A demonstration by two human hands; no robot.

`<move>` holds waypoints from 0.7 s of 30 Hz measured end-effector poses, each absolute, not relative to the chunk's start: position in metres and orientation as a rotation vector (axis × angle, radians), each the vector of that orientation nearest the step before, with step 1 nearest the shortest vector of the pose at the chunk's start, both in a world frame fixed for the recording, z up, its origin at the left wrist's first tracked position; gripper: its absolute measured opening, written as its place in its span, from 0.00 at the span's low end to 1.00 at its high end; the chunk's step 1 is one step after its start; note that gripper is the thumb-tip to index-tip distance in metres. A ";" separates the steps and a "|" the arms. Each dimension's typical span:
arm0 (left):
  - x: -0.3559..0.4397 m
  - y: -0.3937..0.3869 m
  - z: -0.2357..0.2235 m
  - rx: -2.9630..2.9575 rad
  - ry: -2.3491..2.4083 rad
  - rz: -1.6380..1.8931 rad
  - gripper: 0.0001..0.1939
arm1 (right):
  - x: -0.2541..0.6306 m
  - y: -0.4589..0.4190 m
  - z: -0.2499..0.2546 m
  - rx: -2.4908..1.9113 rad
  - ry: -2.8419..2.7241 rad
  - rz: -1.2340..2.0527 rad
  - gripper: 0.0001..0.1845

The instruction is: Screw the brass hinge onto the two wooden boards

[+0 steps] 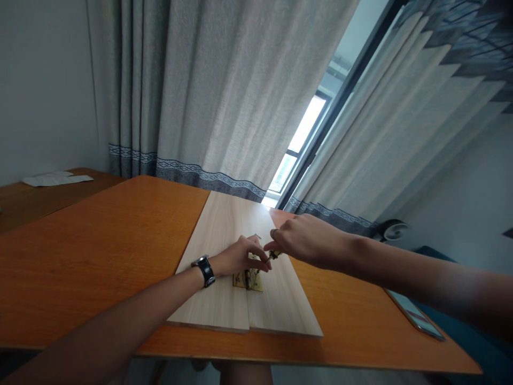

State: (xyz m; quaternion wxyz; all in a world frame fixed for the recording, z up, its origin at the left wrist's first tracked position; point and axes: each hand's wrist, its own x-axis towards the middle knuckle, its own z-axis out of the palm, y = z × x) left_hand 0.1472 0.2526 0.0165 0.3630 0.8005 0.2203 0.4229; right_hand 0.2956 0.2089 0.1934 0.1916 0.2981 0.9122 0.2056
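Gripping a screwdriver (pixel 274 254), the right hand (pixel 302 239) curls closed mid-frame; the left hand (pixel 240 255) nearly pinches beside its tip, hold unclear. Lower centre, a brass hinge (pixel 256 283) already spans two boards (pixel 280 307); screws remaining, I can't tell.

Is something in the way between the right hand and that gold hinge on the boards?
Yes, partly: the left hand is there, its fingers over the upper part of the gold hinge, close to the yellow-and-dark tool in the right hand. Besides those fingers and the tool, nothing visible stands between.
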 end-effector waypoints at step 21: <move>0.142 0.260 0.012 2.082 0.645 1.067 0.09 | 0.299 0.219 0.216 0.447 2.660 0.386 0.11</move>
